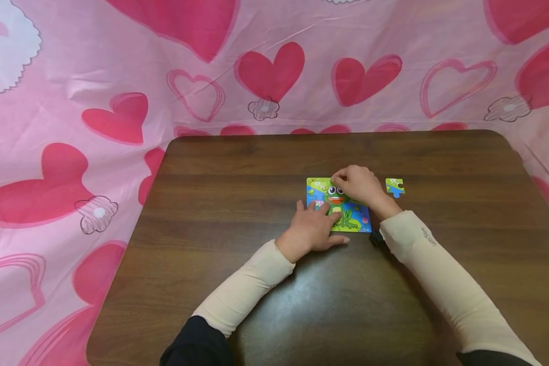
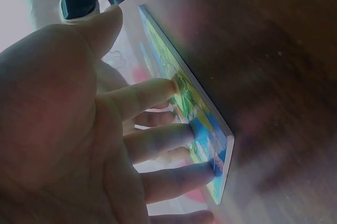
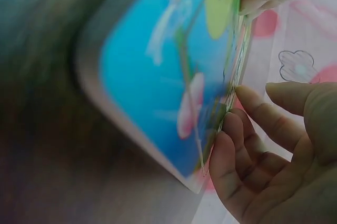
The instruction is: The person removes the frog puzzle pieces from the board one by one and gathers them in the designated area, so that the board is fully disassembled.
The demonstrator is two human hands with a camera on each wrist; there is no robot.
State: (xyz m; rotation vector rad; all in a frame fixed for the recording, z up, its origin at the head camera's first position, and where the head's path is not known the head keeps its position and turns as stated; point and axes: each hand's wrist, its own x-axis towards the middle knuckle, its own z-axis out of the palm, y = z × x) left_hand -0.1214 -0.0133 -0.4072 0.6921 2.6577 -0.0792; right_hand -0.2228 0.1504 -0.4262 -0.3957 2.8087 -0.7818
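A square frog jigsaw (image 1: pixel 347 216) lies in the middle of a dark wooden table (image 1: pixel 238 178). My left hand (image 1: pixel 312 226) lies flat on its lower left part, and its straight fingers (image 2: pixel 152 93) press on the picture (image 2: pixel 196 105). My right hand (image 1: pixel 358 185) covers the jigsaw's upper right. Its bent fingertips (image 3: pixel 239 113) touch the board (image 3: pixel 158 76) near the top edge, with the thumb apart from them. Nothing shows between thumb and fingers. One loose green and blue piece (image 1: pixel 395 187) lies on the table just right of my right hand.
A pink cloth with red hearts (image 1: pixel 265 71) hangs behind and on both sides of the table. A small black thing (image 1: pixel 376 239) sits under my right wrist. Bare wood stretches left, right and near me.
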